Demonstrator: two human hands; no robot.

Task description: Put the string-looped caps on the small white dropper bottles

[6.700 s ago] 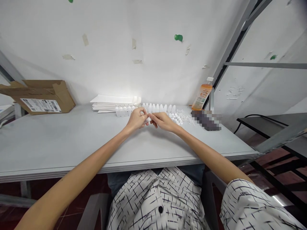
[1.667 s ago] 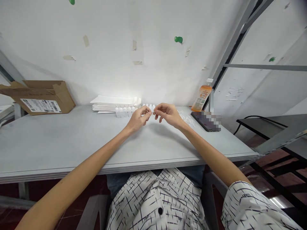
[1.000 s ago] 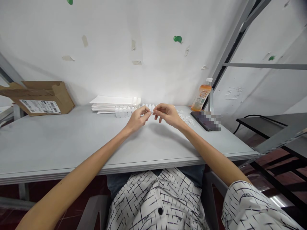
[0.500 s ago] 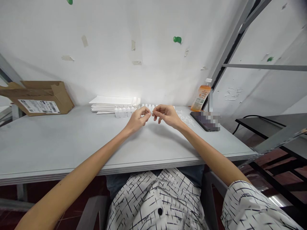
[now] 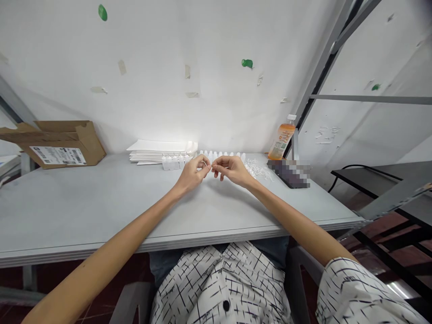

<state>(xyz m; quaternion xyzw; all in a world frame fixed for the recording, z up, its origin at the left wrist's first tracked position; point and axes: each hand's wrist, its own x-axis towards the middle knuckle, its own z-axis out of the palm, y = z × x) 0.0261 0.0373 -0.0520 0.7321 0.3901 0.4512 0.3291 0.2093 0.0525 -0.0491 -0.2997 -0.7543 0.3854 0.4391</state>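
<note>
My left hand (image 5: 195,172) and my right hand (image 5: 231,169) meet fingertip to fingertip above the table, both pinched closed. Whatever lies between the fingers is too small to make out. Just behind the hands runs a row of small white bottle-like pieces (image 5: 239,155), partly covered by my fingers. Left of my left hand stands another group of small white bottles (image 5: 173,162) with thin tips. A pile of thin white strips (image 5: 259,169) lies to the right of my right hand.
A stack of flat white cards or boxes (image 5: 148,152) lies at the back. An opened cardboard box (image 5: 64,146) is on the left of the grey table (image 5: 84,207). An orange drink bottle (image 5: 282,138) and a dark phone (image 5: 289,174) are on the right, near the metal frame (image 5: 337,42).
The view has tilted up slightly, so everything sits a little lower. My fingertips have come closer together and now touch or nearly touch.
</note>
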